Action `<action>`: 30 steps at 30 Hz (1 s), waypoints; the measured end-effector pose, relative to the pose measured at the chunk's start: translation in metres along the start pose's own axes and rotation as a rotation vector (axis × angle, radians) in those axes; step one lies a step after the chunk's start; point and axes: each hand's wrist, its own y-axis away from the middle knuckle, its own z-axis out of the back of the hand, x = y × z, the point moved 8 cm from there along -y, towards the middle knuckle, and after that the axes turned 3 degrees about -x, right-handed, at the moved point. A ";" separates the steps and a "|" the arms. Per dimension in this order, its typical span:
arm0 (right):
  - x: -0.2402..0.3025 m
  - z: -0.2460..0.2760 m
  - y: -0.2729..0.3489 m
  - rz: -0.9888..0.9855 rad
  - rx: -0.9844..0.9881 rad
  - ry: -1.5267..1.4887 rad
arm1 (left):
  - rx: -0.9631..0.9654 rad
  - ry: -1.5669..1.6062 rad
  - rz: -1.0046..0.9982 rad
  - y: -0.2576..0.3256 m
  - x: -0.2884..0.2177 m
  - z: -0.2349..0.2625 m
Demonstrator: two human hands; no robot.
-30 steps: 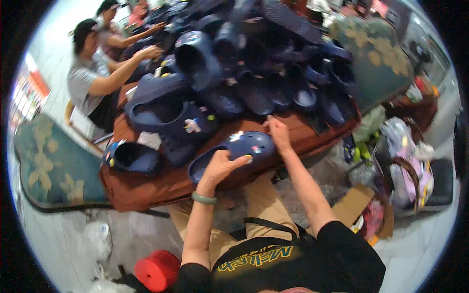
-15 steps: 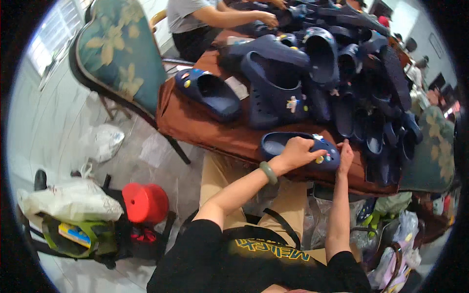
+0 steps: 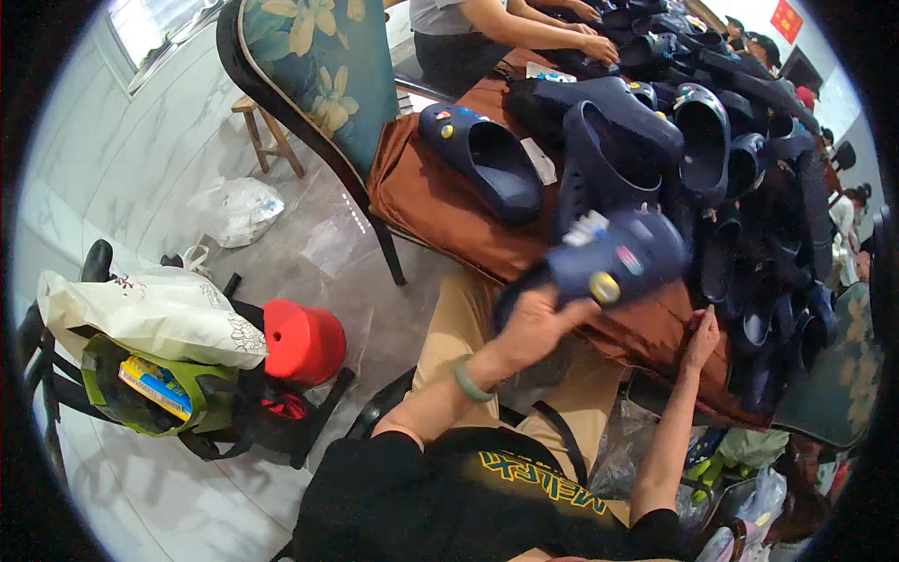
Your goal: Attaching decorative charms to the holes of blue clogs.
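A dark blue clog [image 3: 637, 253], blurred by motion, is tilted up above the near edge of the brown cloth-covered table [image 3: 417, 197]. White, pink and yellow charms sit on its upper. My left hand [image 3: 534, 330], with a green bangle at the wrist, is closed round its heel end. To the right, over the cloth near the front edge, my right hand [image 3: 702, 339] is apart from the clog. Its fingers are pinched together; whatever is between them is too small to make out. Another charm-decorated clog [image 3: 459, 140] lies at the table's left side.
A large pile of dark blue clogs [image 3: 702, 155] covers the table's middle and right. Across it, a person's hands [image 3: 599, 47] are at work. A floral-backed chair [image 3: 318, 84] stands left; a red stool [image 3: 304, 342] and bags [image 3: 159, 323] are at lower left.
My left hand has lifted the clog off the table edge, tilting it and shifting its grip to the heel. My right hand has come away from the toe. The view has turned somewhat.
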 end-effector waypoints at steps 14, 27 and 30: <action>0.007 -0.002 0.008 0.000 -0.050 0.024 | -0.513 -0.963 0.162 -0.139 0.079 0.181; 0.032 -0.006 0.011 0.063 -0.013 0.053 | -0.399 -1.079 -0.059 -0.197 0.063 0.237; 0.036 0.003 0.011 0.040 -0.085 0.067 | -0.389 -1.063 0.017 -0.204 0.065 0.257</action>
